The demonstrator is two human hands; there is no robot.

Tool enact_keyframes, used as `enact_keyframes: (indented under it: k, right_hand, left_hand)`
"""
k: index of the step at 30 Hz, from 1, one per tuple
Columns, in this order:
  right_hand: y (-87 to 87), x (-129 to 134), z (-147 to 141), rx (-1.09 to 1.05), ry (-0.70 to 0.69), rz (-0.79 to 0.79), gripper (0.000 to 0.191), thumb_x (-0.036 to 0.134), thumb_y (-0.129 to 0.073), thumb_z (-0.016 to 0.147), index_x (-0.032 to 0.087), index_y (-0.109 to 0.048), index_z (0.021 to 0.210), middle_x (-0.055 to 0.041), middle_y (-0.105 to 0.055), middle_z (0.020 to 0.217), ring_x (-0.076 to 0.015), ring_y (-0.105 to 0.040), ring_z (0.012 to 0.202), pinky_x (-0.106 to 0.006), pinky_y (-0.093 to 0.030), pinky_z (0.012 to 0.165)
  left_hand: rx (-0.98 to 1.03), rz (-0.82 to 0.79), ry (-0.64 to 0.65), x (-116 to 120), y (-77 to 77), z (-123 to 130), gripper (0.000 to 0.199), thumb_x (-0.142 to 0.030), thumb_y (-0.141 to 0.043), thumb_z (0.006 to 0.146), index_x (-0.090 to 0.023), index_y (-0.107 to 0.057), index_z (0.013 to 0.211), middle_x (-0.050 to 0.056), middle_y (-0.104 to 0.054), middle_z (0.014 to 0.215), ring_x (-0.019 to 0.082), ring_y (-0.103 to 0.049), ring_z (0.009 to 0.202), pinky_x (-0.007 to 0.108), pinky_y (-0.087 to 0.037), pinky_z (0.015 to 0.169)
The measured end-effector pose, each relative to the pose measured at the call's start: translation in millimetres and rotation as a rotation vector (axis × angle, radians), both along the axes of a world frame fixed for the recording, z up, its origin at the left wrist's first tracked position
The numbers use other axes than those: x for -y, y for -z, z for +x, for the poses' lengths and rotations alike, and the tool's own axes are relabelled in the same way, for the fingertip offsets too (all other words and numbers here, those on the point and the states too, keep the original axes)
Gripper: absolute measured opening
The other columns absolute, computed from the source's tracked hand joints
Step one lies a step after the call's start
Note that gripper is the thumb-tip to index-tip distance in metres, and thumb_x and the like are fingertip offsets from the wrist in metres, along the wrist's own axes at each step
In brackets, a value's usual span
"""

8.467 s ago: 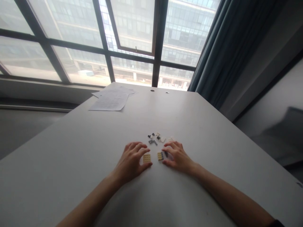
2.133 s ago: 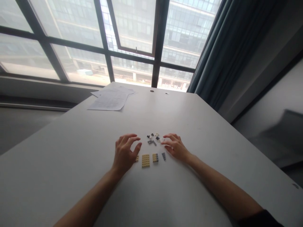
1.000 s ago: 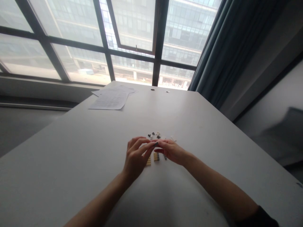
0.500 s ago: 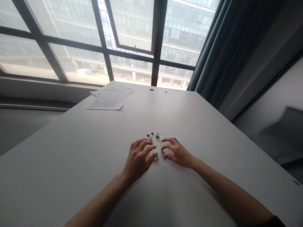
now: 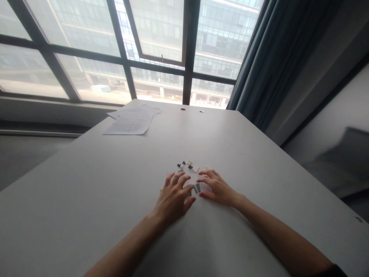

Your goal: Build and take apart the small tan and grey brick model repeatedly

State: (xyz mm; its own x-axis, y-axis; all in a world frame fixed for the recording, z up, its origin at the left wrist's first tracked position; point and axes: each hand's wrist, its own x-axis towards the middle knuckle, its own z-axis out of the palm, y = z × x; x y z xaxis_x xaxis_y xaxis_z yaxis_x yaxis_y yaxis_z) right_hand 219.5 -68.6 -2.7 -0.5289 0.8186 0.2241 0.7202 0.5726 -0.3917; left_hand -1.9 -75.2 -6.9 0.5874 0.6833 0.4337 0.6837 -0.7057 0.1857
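Lying between left grip (image 5: 173,198) and right grip (image 5: 218,189) are gray pieces (image 5: 198,187).

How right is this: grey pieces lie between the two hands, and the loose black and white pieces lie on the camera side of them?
The second part is wrong: the head view shows the black and white pieces beyond the left hand and right hand. Grey pieces do lie between them.

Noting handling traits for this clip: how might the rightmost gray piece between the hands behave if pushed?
The gray piece lies flat on the table, so it would probably slide rather than roll or tip. Its small size suggests little weight; its straight edges suggest it is stiff.
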Motion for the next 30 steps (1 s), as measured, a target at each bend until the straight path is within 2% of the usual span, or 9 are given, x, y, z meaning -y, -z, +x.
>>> enact_keyframes:
  k: [4, 10, 21, 30]
  right_hand:
    - [3.5, -2, 2, -0.010, 0.012, 0.005, 0.033, 0.028, -0.067, 0.080, 0.024, -0.063, 0.113, -0.0069, -0.052, 0.130, -0.0233, -0.040, 0.125, -0.044, -0.030, 0.109]
    - [9.5, 1, -2, -0.020, 0.040, 0.004, 0.022, 0.028, -0.067, 0.080, 0.024, -0.065, 0.102, -0.0059, -0.054, 0.126, -0.0231, -0.042, 0.122, -0.045, -0.030, 0.108]
    - [10.3, 4, -4, -0.049, 0.064, 0.013, 0.023, 0.030, -0.070, 0.077, 0.024, -0.064, 0.099, -0.0065, -0.055, 0.124, -0.0232, -0.043, 0.122, -0.047, -0.030, 0.107]
    - [9.7, 4, -5, -0.056, 0.053, 0.008, 0.027, 0.029, -0.069, 0.078, 0.023, -0.063, 0.103, -0.0068, -0.056, 0.123, -0.0233, -0.044, 0.121, -0.045, -0.031, 0.106]
  left_hand:
    - [-0.029, 0.017, 0.040, 0, 1.8, 1, 0.026, -0.041, -0.059, 0.083, -0.025, -0.067, 0.102, 0.007, -0.058, 0.124, 0.031, -0.040, 0.125, 0.053, -0.021, 0.108]
    - [0.003, 0.021, 0.080, -1, 3.0, 3, 0.027, -0.046, -0.059, 0.083, -0.027, -0.067, 0.101, 0.005, -0.058, 0.124, 0.030, -0.041, 0.124, 0.053, -0.021, 0.108]
    - [-0.029, 0.002, 0.077, 1, -1.5, 1, 0.026, -0.040, -0.059, 0.083, -0.027, -0.066, 0.105, 0.006, -0.057, 0.126, 0.031, -0.041, 0.125, 0.055, -0.023, 0.108]
    - [-0.004, 0.021, 0.085, 0, 0.4, 1, 0.028, -0.039, -0.060, 0.082, -0.027, -0.064, 0.108, 0.006, -0.059, 0.125, 0.031, -0.043, 0.124, 0.054, -0.024, 0.108]
